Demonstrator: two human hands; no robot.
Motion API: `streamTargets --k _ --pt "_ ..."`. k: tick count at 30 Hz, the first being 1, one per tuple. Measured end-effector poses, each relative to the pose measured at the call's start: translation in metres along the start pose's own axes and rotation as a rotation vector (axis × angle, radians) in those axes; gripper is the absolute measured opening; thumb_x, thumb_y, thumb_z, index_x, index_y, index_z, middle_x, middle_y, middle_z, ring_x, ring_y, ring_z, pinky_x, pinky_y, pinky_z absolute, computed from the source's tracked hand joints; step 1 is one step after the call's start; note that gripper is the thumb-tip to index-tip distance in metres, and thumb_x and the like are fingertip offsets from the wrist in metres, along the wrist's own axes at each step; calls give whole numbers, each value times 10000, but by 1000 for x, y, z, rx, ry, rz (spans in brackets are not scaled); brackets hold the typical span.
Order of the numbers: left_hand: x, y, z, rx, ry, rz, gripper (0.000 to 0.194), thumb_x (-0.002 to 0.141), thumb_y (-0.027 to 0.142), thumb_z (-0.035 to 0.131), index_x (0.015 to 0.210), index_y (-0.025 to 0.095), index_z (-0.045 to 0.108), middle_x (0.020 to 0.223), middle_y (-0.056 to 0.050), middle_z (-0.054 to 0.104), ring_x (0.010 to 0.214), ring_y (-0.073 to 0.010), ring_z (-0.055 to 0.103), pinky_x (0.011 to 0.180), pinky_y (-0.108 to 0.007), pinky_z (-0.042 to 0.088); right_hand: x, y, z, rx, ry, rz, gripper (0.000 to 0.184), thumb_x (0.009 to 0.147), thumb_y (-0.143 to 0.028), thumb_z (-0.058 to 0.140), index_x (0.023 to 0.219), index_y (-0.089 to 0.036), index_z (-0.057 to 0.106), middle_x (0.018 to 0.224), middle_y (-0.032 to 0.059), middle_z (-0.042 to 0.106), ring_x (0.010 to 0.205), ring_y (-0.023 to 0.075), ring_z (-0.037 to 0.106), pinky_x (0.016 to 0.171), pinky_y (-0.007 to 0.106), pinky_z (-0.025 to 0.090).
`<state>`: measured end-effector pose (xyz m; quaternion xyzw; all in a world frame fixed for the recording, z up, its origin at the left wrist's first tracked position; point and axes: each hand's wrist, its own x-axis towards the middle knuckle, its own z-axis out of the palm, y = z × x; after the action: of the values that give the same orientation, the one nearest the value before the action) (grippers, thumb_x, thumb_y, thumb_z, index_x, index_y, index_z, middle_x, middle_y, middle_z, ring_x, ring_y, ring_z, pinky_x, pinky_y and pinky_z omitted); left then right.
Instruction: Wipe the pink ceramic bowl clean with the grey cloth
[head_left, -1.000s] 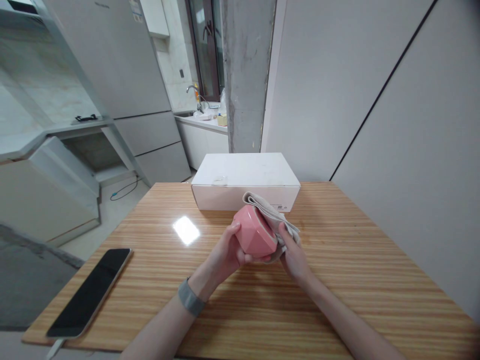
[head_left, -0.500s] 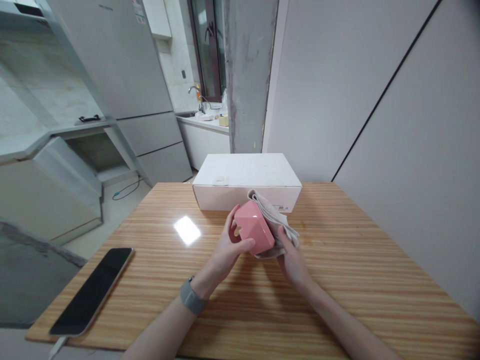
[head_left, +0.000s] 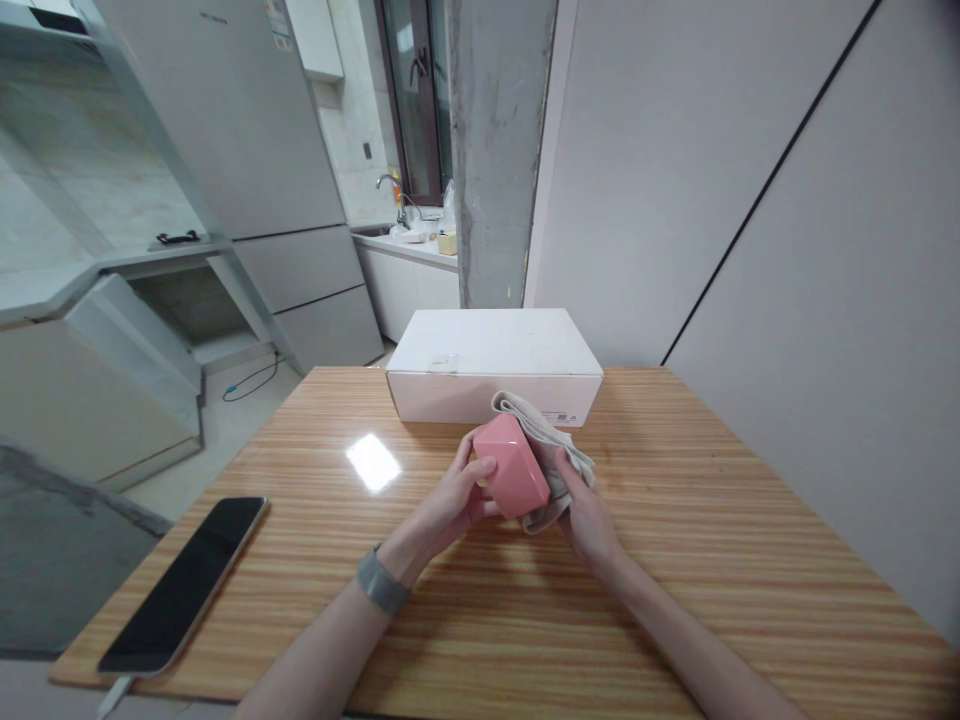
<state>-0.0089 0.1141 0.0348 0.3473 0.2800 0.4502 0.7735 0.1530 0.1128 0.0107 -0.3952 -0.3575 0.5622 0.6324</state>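
Note:
A glossy pink object with flat facets [head_left: 511, 468] is held above the table, tilted; its exact kind I cannot make out. My left hand [head_left: 463, 492] grips its left side, thumb on the front facet and fingers underneath and behind. A folded light grey cloth [head_left: 544, 428] lies against the object's right side. My right hand [head_left: 589, 515] is closed on that cloth, thumb on top, pressing it to the pink surface. The fingers of my right hand are partly hidden behind the cloth.
A white cardboard box [head_left: 495, 345] stands on the wooden table [head_left: 750, 560] just beyond my hands. At the table's left lies a black-screened phone [head_left: 187, 585] with a white cable [head_left: 116, 695] plugged in. A grey pillar [head_left: 495, 150] and a light wall [head_left: 720, 180] rise behind.
The pink object has turned in my left hand, so a gold-coloured spot and notch are out of sight. My left thumb has moved up. The cloth has shifted slightly down.

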Motion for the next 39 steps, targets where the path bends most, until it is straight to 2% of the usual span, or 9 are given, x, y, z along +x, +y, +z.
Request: streamTargets --k 5,14,18,22,29,31,33,36,39 --pt "5 -7 -5 73 40 36 589 706 439 761 1186 169 554 935 -77 644 700 -157 609 571 -258 520 -2 -4 3 -5 -23 71 433 766 -582 669 1056 -269 739 1176 23 717 1248 281 555 1044 401 461" --pt "6 -16 -1 95 151 312 715 623 337 832 1250 221 508 1223 -110 590 1050 -247 589 817 -323 515 -5 -5 4 12 9 16 463 757 -576 687 1105 -272 716 1200 25 706 1256 281 549 1096 440 395" --pt "5 -21 2 62 85 357 780 629 300 825 1307 246 443 1273 -99 563 1142 -251 551 947 -365 457 -3 -7 3 -10 11 -21 434 787 -568 658 1096 -270 720 1166 29 722 1210 283 588 1040 427 461" --pt "3 -21 2 85 26 272 905 599 262 844 1371 262 370 1323 -104 529 1171 -266 533 960 -393 453 -2 -11 3 6 -19 -19 402 823 -554 624 1079 -259 719 1126 28 737 1118 255 650 945 374 535" --pt "5 -11 -3 -31 -15 -4 588 803 567 596 1248 197 497 1083 -119 648 916 -262 651 772 -439 546 -3 -15 4 -8 13 96 485 746 -636 654 978 -217 735 800 24 780 783 256 743 673 336 617" --pt "5 -9 -2 -28 -28 6 543 821 516 609 1260 218 493 1125 -113 639 905 -247 658 777 -437 547 -2 -15 3 -7 10 95 481 744 -642 650 969 -226 738 795 22 780 808 268 743 709 358 617" --pt "4 -8 -1 -27 -21 33 530 802 477 652 1243 221 507 1141 -109 635 899 -236 657 777 -418 546 0 -15 3 -2 -9 69 454 761 -626 644 992 -247 736 906 19 782 919 270 727 822 376 593" --pt "4 -10 1 -6 8 72 549 735 459 723 1174 178 553 1082 -117 648 878 -234 647 736 -366 547 2 -17 4 14 -41 6 424 792 -584 639 1063 -269 720 1107 10 744 1149 262 633 1018 392 480" --pt "4 -12 1 36 58 149 579 671 409 784 1150 172 560 1035 -98 642 830 -201 624 663 -293 530 2 -18 5 37 -57 -21 428 813 -555 631 1118 -262 699 1194 21 709 1250 262 556 1084 420 408"
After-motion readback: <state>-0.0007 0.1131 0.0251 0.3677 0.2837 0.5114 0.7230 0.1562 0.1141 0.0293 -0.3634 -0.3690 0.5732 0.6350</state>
